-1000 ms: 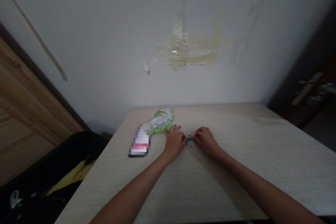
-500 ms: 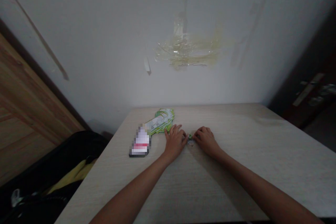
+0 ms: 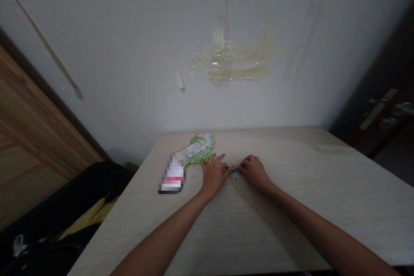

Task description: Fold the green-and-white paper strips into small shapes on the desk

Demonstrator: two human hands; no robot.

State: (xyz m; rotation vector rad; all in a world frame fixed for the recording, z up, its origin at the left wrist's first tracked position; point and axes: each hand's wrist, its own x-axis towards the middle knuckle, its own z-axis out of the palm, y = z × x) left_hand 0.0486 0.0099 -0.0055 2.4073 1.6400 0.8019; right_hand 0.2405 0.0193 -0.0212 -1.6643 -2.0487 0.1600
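Note:
Between my two hands, low over the table, is a small green-and-whitish piece point(image 3: 233, 172), perhaps folded paper; its kind is too small to make out. My left hand point(image 3: 214, 177) pinches its left side with thumb and index finger, while the other fingers are spread. From the other side, my right hand point(image 3: 255, 173) pinches it with fingers curled together. Just beyond my left fingers lies a fanned pile of green-and-white printed papers point(image 3: 199, 150). A dark-edged object with a blurred-out face point(image 3: 172, 177), shaped like a phone, rests against the pile's near-left end.
The pale wood-grain table point(image 3: 307, 168) meets a grey wall point(image 3: 129, 51) bearing old clear tape point(image 3: 226, 62). A wooden panel point(image 3: 29, 129) and a dark bag with yellow cloth point(image 3: 92, 215) are at the left. A dark door with a handle point(image 3: 399, 110) stands right.
Both hands stay in nearly the same place around the small piece. My left middle fingers have lifted and spread slightly. The view has shifted a little.

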